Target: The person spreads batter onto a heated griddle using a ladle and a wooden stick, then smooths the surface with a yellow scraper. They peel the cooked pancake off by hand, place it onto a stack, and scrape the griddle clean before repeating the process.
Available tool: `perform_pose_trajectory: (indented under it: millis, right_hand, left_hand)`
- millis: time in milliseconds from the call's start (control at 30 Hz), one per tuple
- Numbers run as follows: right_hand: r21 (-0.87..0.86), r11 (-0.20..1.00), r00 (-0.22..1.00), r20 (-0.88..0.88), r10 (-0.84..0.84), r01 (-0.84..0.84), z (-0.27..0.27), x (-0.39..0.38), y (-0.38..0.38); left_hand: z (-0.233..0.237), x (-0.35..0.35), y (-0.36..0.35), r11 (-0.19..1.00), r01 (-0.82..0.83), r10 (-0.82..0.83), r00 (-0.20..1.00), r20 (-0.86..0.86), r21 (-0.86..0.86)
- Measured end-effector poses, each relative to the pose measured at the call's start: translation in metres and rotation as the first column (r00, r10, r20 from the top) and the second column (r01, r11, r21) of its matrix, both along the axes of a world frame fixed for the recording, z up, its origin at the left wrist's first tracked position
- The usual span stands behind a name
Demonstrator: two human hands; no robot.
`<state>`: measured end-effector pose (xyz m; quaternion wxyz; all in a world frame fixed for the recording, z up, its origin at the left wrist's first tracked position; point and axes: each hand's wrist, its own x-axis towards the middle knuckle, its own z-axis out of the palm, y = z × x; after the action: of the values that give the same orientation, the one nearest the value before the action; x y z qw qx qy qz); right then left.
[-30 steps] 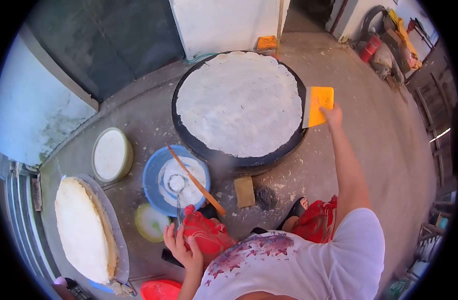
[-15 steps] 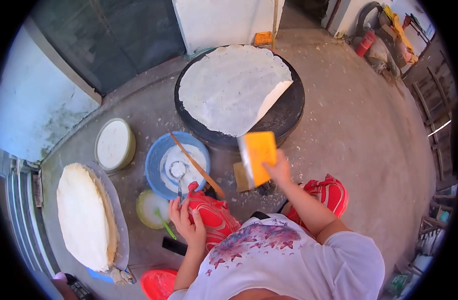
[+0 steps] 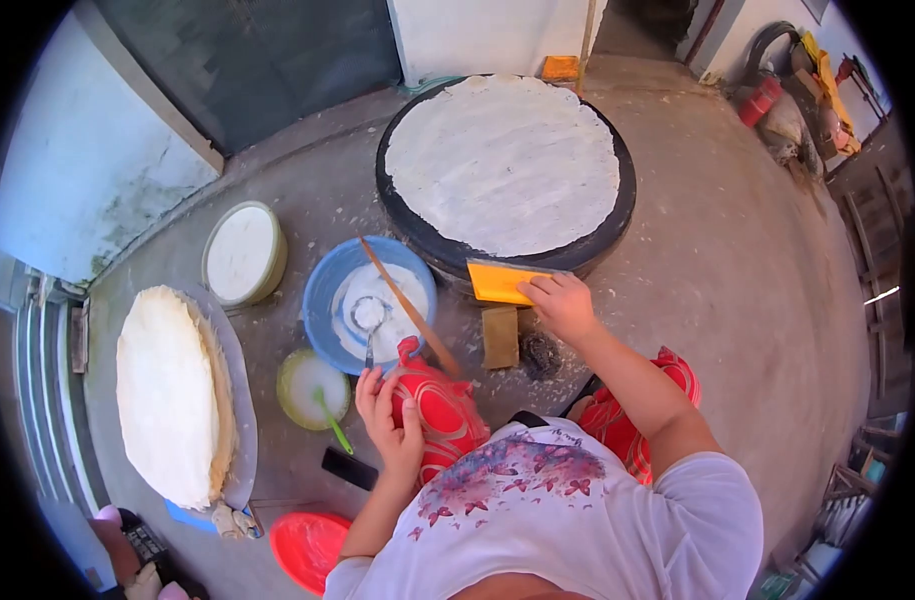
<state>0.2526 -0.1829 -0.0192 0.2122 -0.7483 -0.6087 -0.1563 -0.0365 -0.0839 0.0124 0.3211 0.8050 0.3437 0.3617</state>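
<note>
My right hand (image 3: 559, 303) grips an orange scraper (image 3: 497, 282), its blade at the near rim of a round black griddle (image 3: 409, 222). A wide, thin white batter sheet (image 3: 502, 165) lies flat over most of the griddle. My left hand (image 3: 395, 428) rests by my left knee, empty, fingers apart and loosely bent. Its fingertips are close to the handle of a metal ladle (image 3: 370, 318), which sits in a blue basin (image 3: 315, 290) of white batter. A wooden stick (image 3: 402, 300) leans across that basin.
At left are a tub of white batter (image 3: 240, 252) and a tall stack of white sheets (image 3: 167, 395). A small green bowl (image 3: 299, 400), a black phone (image 3: 349, 467) and a red basin (image 3: 307, 545) are nearer me. A brownish block (image 3: 499, 340) and dark scrubber (image 3: 540, 355) lie before the griddle.
The scraper has moved up to the griddle's near rim and turned its blade away from me. The sheet's right edge, folded over before, now lies flat. My left hand stays by my knee.
</note>
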Motion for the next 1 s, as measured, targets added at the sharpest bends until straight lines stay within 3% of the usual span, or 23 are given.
perform_pose_trajectory:
  millis: [167,233,300,367,500,567,733,767,833,867,1000]
  right_hand:
    - [0.0,1.0,0.998,0.054,-0.012,0.012,-0.014,0.017,0.056]
    - [0.017,0.994,0.992,0.061,-0.11,0.11,-0.012,0.033,0.073]
    - [0.068,0.989,0.991,0.025,-0.133,0.131,-0.003,0.039,0.074]
    - [0.118,0.981,0.988,-0.008,-0.152,0.152,0.009,0.043,0.069]
    - [0.033,0.984,0.982,-0.08,-0.171,0.174,0.01,0.034,0.043]
    - [-0.041,0.998,0.998,-0.042,-0.056,0.054,0.004,0.029,0.034]
    - [-0.025,0.999,1.0,0.017,0.021,-0.021,-0.003,0.016,0.043]
    - [-0.002,1.0,0.999,0.025,0.027,-0.027,-0.006,0.014,0.049]
    - [0.025,0.999,0.999,0.036,0.041,-0.042,-0.009,0.018,0.067]
    - [0.004,1.0,0.999,0.053,0.0,-0.001,-0.008,0.021,0.077]
    - [-0.002,1.0,0.997,0.078,-0.012,0.012,-0.014,0.029,0.106]
  left_hand:
    - [0.012,0.024,0.008,0.995,0.079,-0.079,0.997,-0.003,-0.066]
    - [0.02,0.042,0.024,0.984,0.16,-0.151,0.981,-0.12,0.076]
    - [0.024,0.062,0.045,0.977,0.179,-0.159,0.975,-0.155,0.12]
    - [0.02,0.088,0.071,0.931,0.245,-0.185,0.956,-0.229,0.272]
    - [-0.018,0.159,0.118,0.894,0.325,-0.236,0.927,-0.292,0.308]
    - [-0.035,0.193,0.131,0.893,0.327,-0.231,0.923,-0.307,0.31]
    - [-0.083,0.248,0.17,0.838,0.404,-0.24,0.877,-0.416,0.367]
    - [-0.083,0.258,0.176,0.838,0.405,-0.242,0.876,-0.417,0.365]
    - [-0.067,0.274,0.182,0.88,0.431,-0.252,0.777,-0.576,0.197]
    - [-0.063,0.279,0.186,0.873,0.449,-0.315,0.817,-0.483,0.19]
    - [-0.045,0.307,0.2,0.901,0.425,-0.327,0.799,-0.505,0.088]
